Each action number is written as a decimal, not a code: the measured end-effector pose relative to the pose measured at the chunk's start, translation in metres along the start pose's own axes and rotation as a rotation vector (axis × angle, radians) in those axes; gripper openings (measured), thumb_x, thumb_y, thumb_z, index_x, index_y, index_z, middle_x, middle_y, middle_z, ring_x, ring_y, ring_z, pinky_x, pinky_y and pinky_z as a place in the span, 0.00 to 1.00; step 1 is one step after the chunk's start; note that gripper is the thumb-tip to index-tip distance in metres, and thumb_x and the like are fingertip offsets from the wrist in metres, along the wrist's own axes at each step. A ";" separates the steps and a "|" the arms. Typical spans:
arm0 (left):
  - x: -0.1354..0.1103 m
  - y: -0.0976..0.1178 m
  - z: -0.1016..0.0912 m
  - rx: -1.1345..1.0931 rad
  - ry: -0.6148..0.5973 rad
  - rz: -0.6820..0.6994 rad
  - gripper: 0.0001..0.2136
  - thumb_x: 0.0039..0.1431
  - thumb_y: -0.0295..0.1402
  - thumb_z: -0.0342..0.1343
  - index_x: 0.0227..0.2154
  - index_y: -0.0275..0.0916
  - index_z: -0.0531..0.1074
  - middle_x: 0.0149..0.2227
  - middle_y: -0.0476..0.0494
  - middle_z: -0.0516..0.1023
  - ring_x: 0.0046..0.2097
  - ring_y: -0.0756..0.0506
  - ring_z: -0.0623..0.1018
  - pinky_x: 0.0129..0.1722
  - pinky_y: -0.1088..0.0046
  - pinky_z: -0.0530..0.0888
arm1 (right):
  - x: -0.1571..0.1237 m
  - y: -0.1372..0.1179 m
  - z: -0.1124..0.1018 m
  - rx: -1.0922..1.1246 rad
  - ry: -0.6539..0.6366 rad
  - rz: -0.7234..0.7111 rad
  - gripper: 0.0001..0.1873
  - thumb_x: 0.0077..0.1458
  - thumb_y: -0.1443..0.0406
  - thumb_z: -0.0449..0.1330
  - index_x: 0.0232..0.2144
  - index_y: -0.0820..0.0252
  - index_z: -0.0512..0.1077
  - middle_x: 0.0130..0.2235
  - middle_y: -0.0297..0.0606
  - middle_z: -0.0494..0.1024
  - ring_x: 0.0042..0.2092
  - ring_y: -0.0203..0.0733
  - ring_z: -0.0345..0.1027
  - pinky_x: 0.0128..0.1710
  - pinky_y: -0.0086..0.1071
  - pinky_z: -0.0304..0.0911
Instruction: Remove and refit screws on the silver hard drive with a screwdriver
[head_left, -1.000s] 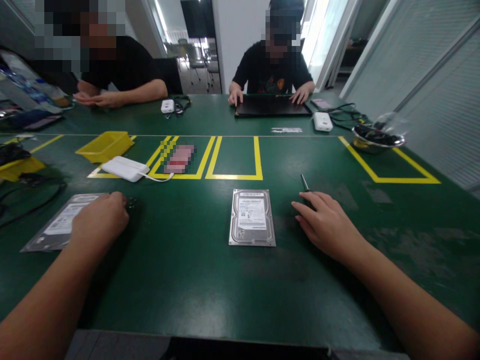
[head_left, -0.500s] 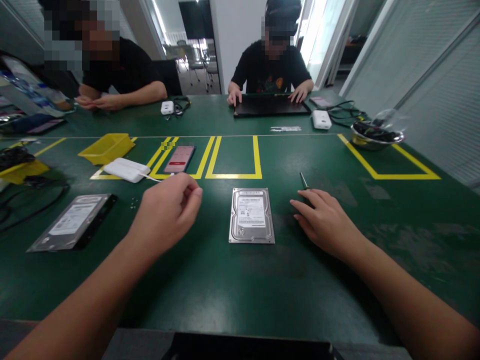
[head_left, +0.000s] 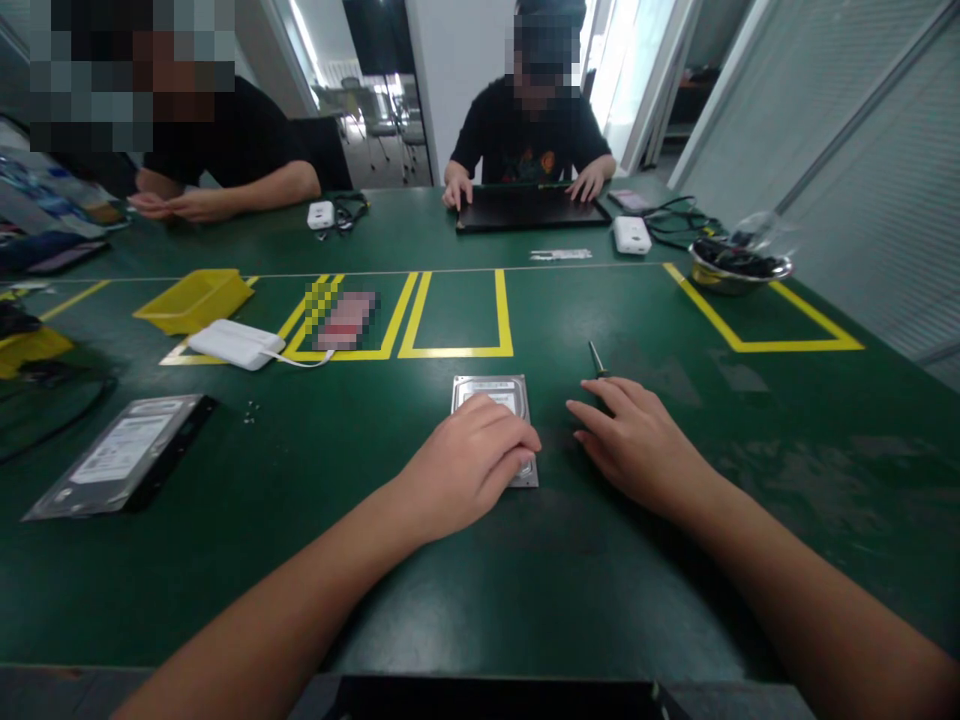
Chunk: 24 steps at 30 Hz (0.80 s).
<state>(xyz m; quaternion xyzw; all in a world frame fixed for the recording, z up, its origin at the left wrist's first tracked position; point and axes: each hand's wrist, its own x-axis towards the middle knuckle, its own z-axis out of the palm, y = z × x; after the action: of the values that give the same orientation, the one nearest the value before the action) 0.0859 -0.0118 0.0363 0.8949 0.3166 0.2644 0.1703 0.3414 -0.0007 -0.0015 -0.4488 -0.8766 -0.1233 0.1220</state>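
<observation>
A silver hard drive (head_left: 491, 388) lies label up on the green table (head_left: 420, 560) in front of me. My left hand (head_left: 469, 465) rests on top of it with bent fingers that reach its right edge and cover most of it. My right hand (head_left: 637, 445) lies flat on the table just right of the drive, fingers stretched out. It covers the handle of a small screwdriver (head_left: 597, 360), whose shaft sticks out beyond the fingertips. A second hard drive (head_left: 124, 455) lies at the left, with tiny screws (head_left: 250, 410) beside it.
Yellow tape boxes mark the table's middle. A yellow bin (head_left: 193, 298), a white box with a cable (head_left: 232, 343) and a phone (head_left: 343, 320) lie at mid left, a metal bowl (head_left: 739, 268) at far right. Two people sit opposite, one at a black laptop (head_left: 529, 208).
My left hand has left the second drive and the screws at the left, swung right across the table and come down on the middle drive. My right hand has stayed still.
</observation>
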 end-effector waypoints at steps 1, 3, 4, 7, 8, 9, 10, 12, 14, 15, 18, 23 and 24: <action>-0.002 -0.002 0.002 0.012 -0.020 0.008 0.08 0.68 0.28 0.48 0.39 0.36 0.73 0.39 0.44 0.76 0.43 0.45 0.71 0.47 0.65 0.67 | 0.000 0.000 0.000 0.002 -0.002 -0.002 0.18 0.62 0.66 0.56 0.52 0.65 0.75 0.56 0.55 0.71 0.57 0.60 0.62 0.55 0.52 0.63; -0.005 -0.003 0.004 0.039 -0.049 0.010 0.09 0.68 0.27 0.47 0.39 0.36 0.73 0.39 0.44 0.76 0.43 0.45 0.70 0.47 0.64 0.67 | -0.001 0.000 0.001 0.006 0.001 -0.010 0.18 0.61 0.67 0.57 0.52 0.65 0.75 0.56 0.55 0.71 0.57 0.60 0.62 0.55 0.52 0.63; -0.006 -0.003 0.005 0.054 -0.056 0.005 0.09 0.68 0.27 0.47 0.39 0.36 0.73 0.39 0.44 0.76 0.42 0.45 0.70 0.47 0.64 0.67 | -0.001 0.000 0.001 0.007 0.004 -0.014 0.18 0.61 0.67 0.57 0.52 0.65 0.75 0.56 0.56 0.71 0.57 0.60 0.62 0.55 0.52 0.63; -0.009 0.001 0.008 0.103 -0.066 -0.013 0.10 0.69 0.28 0.47 0.38 0.36 0.73 0.38 0.44 0.76 0.42 0.44 0.69 0.47 0.63 0.67 | -0.001 0.000 0.001 0.013 0.015 -0.017 0.18 0.61 0.67 0.57 0.52 0.66 0.75 0.56 0.56 0.71 0.58 0.61 0.61 0.56 0.52 0.63; -0.010 0.003 0.009 0.116 -0.072 -0.019 0.10 0.69 0.28 0.46 0.38 0.36 0.73 0.38 0.43 0.76 0.43 0.43 0.69 0.47 0.62 0.67 | -0.001 -0.001 0.001 0.014 0.018 -0.015 0.18 0.60 0.67 0.57 0.52 0.66 0.75 0.56 0.56 0.71 0.58 0.61 0.60 0.56 0.52 0.63; -0.010 0.005 0.011 0.126 -0.083 -0.026 0.10 0.69 0.29 0.46 0.38 0.36 0.74 0.39 0.43 0.76 0.43 0.43 0.69 0.47 0.62 0.67 | -0.001 -0.001 0.001 0.015 0.017 -0.015 0.18 0.60 0.67 0.57 0.52 0.66 0.75 0.56 0.55 0.71 0.58 0.61 0.60 0.56 0.52 0.62; -0.011 0.006 0.012 0.134 -0.094 -0.036 0.10 0.69 0.29 0.46 0.38 0.37 0.74 0.39 0.43 0.76 0.43 0.43 0.69 0.47 0.61 0.67 | -0.001 -0.001 0.001 0.015 0.017 -0.016 0.18 0.60 0.67 0.57 0.52 0.66 0.75 0.56 0.55 0.71 0.59 0.61 0.60 0.57 0.52 0.62; -0.012 0.009 0.016 0.149 -0.111 -0.067 0.10 0.69 0.29 0.47 0.39 0.38 0.74 0.39 0.44 0.76 0.43 0.42 0.68 0.46 0.61 0.66 | -0.001 -0.002 0.000 0.017 0.015 -0.018 0.18 0.60 0.67 0.57 0.52 0.65 0.75 0.56 0.55 0.71 0.59 0.61 0.60 0.57 0.52 0.62; -0.013 0.011 0.021 0.169 -0.117 -0.102 0.09 0.68 0.29 0.47 0.39 0.39 0.74 0.39 0.44 0.76 0.44 0.42 0.68 0.45 0.61 0.66 | -0.001 -0.003 -0.001 0.017 0.011 -0.016 0.18 0.60 0.67 0.57 0.52 0.65 0.75 0.56 0.55 0.71 0.59 0.61 0.60 0.57 0.52 0.61; -0.014 0.012 0.023 0.181 -0.115 -0.118 0.09 0.68 0.29 0.48 0.39 0.39 0.74 0.39 0.45 0.76 0.44 0.42 0.68 0.45 0.61 0.66 | -0.001 -0.003 -0.001 0.017 0.010 -0.015 0.18 0.60 0.67 0.57 0.52 0.65 0.75 0.56 0.55 0.71 0.59 0.61 0.60 0.57 0.52 0.61; -0.015 0.013 0.027 0.217 -0.110 -0.150 0.08 0.68 0.30 0.48 0.38 0.41 0.74 0.39 0.46 0.76 0.44 0.41 0.68 0.44 0.60 0.64 | -0.001 -0.004 -0.001 0.012 0.013 -0.014 0.18 0.60 0.67 0.58 0.52 0.66 0.75 0.57 0.57 0.69 0.59 0.61 0.60 0.57 0.52 0.62; -0.017 0.015 0.030 0.250 -0.107 -0.182 0.08 0.68 0.31 0.49 0.38 0.42 0.74 0.38 0.46 0.77 0.44 0.41 0.68 0.43 0.60 0.63 | -0.001 -0.004 -0.001 0.006 0.001 -0.015 0.18 0.59 0.67 0.58 0.52 0.65 0.75 0.58 0.57 0.68 0.59 0.62 0.60 0.57 0.53 0.62; -0.017 0.016 0.031 0.257 -0.105 -0.190 0.08 0.68 0.31 0.49 0.38 0.42 0.74 0.39 0.46 0.77 0.44 0.41 0.68 0.43 0.60 0.62 | -0.001 -0.004 -0.001 0.006 0.002 -0.015 0.18 0.59 0.68 0.58 0.52 0.65 0.75 0.58 0.58 0.68 0.59 0.62 0.60 0.57 0.53 0.62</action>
<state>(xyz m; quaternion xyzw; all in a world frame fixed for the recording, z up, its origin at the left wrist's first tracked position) 0.1005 -0.0386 0.0129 0.8880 0.4216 0.1571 0.0949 0.3384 -0.0043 -0.0008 -0.4419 -0.8801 -0.1220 0.1232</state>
